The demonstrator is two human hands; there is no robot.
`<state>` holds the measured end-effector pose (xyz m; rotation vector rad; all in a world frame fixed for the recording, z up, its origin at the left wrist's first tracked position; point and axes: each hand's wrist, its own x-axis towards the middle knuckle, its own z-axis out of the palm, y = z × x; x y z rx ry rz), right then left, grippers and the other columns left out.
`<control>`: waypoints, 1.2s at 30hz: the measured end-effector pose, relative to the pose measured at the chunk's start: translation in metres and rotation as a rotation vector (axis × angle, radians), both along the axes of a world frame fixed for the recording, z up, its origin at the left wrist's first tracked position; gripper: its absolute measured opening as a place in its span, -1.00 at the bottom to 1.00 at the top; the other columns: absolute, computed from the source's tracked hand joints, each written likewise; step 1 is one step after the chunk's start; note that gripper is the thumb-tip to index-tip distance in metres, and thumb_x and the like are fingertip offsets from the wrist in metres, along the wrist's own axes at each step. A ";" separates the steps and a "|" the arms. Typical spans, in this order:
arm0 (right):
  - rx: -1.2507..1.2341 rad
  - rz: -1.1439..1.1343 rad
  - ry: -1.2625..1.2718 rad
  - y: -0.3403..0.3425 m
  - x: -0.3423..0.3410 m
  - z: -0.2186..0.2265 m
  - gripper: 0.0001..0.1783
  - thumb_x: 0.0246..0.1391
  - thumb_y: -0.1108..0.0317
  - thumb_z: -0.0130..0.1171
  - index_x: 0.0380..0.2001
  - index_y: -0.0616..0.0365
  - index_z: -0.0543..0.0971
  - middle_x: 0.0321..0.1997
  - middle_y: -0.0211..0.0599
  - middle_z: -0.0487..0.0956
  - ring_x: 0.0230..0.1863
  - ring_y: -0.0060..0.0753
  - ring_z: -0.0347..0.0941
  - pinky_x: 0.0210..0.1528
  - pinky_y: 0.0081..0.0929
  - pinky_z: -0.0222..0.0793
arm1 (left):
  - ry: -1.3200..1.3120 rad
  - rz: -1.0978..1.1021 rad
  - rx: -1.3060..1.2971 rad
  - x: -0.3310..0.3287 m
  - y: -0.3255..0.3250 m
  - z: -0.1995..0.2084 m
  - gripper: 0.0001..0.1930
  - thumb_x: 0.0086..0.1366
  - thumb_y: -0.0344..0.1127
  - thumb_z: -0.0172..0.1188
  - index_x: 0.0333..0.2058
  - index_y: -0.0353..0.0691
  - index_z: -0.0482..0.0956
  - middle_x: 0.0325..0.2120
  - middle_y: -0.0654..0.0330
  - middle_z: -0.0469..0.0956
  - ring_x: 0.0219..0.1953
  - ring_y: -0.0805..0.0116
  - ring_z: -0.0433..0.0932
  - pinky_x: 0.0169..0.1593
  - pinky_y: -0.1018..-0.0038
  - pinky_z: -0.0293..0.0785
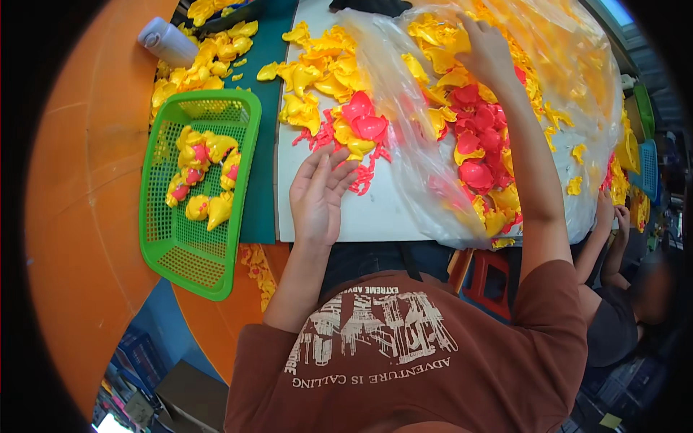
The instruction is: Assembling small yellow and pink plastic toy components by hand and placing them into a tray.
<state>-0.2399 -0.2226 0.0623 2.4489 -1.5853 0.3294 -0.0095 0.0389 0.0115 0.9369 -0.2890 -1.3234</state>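
Observation:
My left hand is held palm up with its fingers apart, just in front of a pile of yellow and pink plastic pieces on the white tabletop. Nothing lies in it. My right hand reaches far across the table and grips a yellow plastic piece at the heap by the clear plastic bag; its fingertips are partly hidden. Pink shell-shaped pieces lie below it, among yellow ones. Near my left hand are two pink shells and small pink bits.
A green basket to my left holds several yellow and pink duck-like figures. Beyond it stand a pale bottle and more yellow pieces. A red stool is under the table's edge. Another person's hands are at the right.

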 end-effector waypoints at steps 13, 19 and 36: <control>0.425 0.774 -0.860 0.220 0.098 -0.016 -0.36 -0.15 0.60 0.16 0.11 0.21 0.33 -0.02 -0.06 0.45 -0.05 -0.10 0.44 -0.08 -0.33 0.40 | 0.377 -0.103 -0.107 0.003 -0.003 -0.002 -0.48 0.38 0.12 -0.28 0.10 -0.16 0.20 0.01 0.07 0.37 0.04 0.25 0.40 0.05 0.18 0.37; 0.432 0.364 -0.615 0.190 0.077 -0.043 -0.81 -0.09 0.49 0.17 -0.32 0.23 0.57 -0.33 -0.09 0.55 -0.31 -0.08 0.51 -0.26 -0.28 0.42 | 0.291 -0.100 -0.005 0.025 0.006 -0.013 -0.60 0.40 0.00 -0.22 -0.03 -0.18 0.33 -0.24 0.18 0.51 -0.37 0.37 0.53 -0.31 0.46 0.49; 0.652 0.225 -0.898 0.195 0.090 -0.021 -0.88 -0.16 0.52 0.28 -0.45 0.26 0.59 -0.46 -0.21 0.59 -0.37 -0.36 0.53 -0.30 -0.51 0.40 | -0.059 -0.144 0.017 0.008 0.009 -0.007 -0.78 0.35 -0.36 -0.06 -0.09 -0.31 0.35 -0.33 0.14 0.53 -0.42 0.44 0.53 -0.38 0.56 0.42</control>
